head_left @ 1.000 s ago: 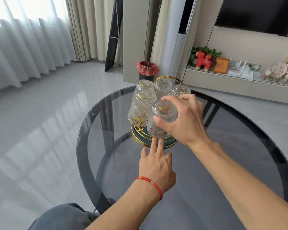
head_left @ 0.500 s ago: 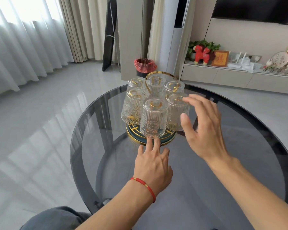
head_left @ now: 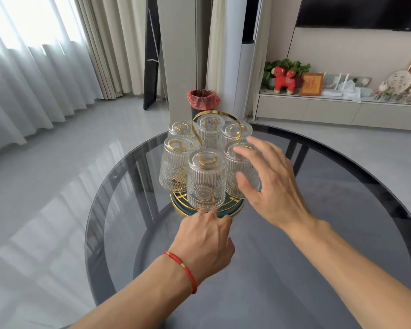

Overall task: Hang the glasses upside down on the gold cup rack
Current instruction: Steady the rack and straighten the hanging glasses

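Six glasses [head_left: 205,181] hang on the gold cup rack [head_left: 207,207]. The spread right hand [head_left: 268,186] beside them could knock one loose; the left hand [head_left: 207,238], fingers curled, steadies the base.

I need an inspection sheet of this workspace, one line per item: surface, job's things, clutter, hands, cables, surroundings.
Surface: round dark glass table, reflective.
Job's things: gold cup rack with a loop handle; six ribbed glasses hang on it upside down, the front glass nearest the camera.
Clutter: nothing seen on the table besides the rack.
Hands: left hand at the rack's base rim, its fingertips hidden, red cord on the wrist; right hand open beside the right-front glass, contact unclear.
Cables: nothing seen.
Surroundings: bin with red liner, curtains, low shelf with a red toy horse, wall screen.
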The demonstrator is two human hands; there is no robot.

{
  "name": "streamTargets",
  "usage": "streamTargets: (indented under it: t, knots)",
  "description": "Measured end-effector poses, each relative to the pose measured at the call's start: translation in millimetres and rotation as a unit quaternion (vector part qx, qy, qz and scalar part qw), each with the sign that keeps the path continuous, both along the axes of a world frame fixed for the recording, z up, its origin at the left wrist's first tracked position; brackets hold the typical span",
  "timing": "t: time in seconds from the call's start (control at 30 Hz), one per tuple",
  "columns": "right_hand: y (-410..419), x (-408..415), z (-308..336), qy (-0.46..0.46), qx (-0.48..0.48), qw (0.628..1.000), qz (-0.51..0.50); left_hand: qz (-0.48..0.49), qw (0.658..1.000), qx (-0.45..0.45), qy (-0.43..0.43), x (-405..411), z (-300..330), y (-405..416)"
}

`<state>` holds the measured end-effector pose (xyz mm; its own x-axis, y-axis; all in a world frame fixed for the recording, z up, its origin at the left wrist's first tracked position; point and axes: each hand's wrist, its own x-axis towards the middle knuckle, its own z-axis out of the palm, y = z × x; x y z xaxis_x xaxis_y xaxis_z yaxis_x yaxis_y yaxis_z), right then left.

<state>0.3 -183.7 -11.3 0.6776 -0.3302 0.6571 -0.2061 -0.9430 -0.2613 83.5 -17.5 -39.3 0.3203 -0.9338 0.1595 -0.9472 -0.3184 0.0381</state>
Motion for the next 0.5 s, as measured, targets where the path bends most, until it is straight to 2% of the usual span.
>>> streamTargets:
  t: [0.5]
  knots:
    - [-6.9, 1.0, 3.6, -0.024, 0.02, 0.999, 0.018, 0.016, 1.0, 0.003, 0.004, 0.4, 0.4, 5.9]
